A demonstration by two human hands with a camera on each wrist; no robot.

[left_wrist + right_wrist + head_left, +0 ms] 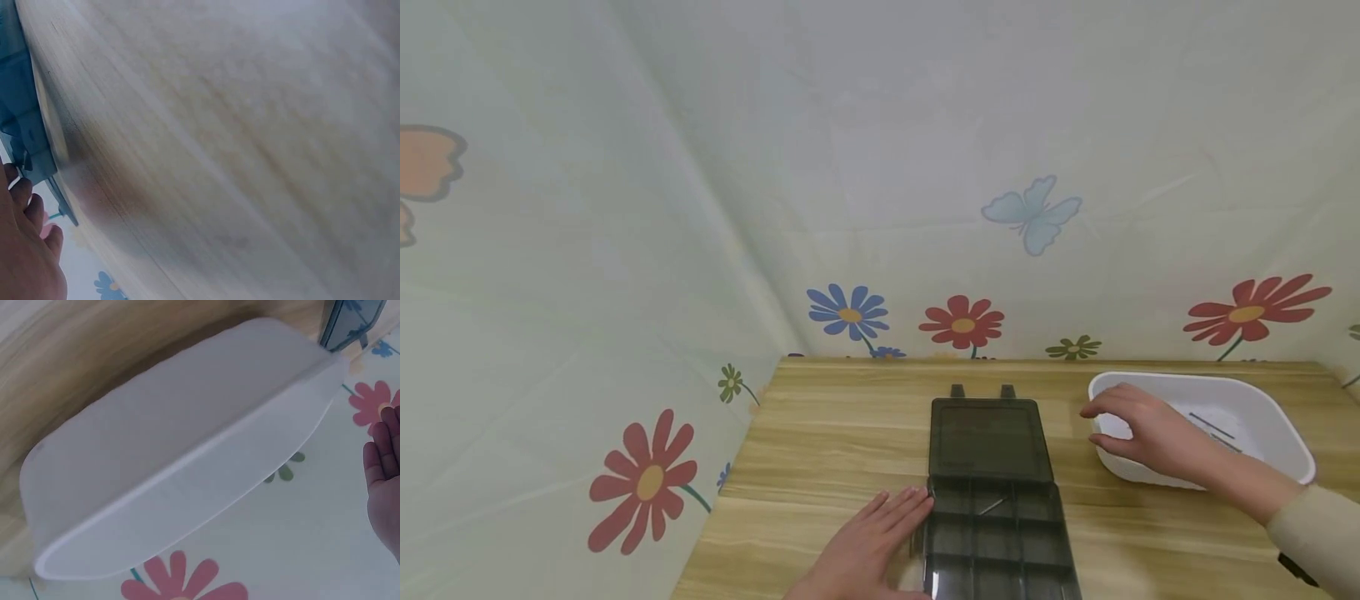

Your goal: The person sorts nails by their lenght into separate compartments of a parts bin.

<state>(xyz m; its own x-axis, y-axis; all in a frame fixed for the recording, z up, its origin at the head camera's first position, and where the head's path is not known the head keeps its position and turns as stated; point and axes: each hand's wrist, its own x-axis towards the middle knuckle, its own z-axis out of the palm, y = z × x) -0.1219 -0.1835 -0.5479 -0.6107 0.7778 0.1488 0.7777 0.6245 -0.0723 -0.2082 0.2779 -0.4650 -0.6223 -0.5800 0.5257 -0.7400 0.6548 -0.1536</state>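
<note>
A pale cloth [887, 167] printed with flowers hangs at twelve o'clock behind the wooden table [835, 417]. The dark box's lid [988, 437] lies folded back toward twelve, and the white tub's wall stands between its loose sticks and the box.

The left hand [872, 542] lies flat, fingers straight, touching the box [995, 537] at its nine o'clock edge. The right hand [1157, 429] hovers over the tub [1270, 425] near its nine o'clock rim, fingers loosely bent, thumb apart, gripping nothing visible.

Thin sticks [1212, 425] lie at the right hand's three o'clock; another stick [992, 506] sits in the box's top-row middle compartment.
</note>
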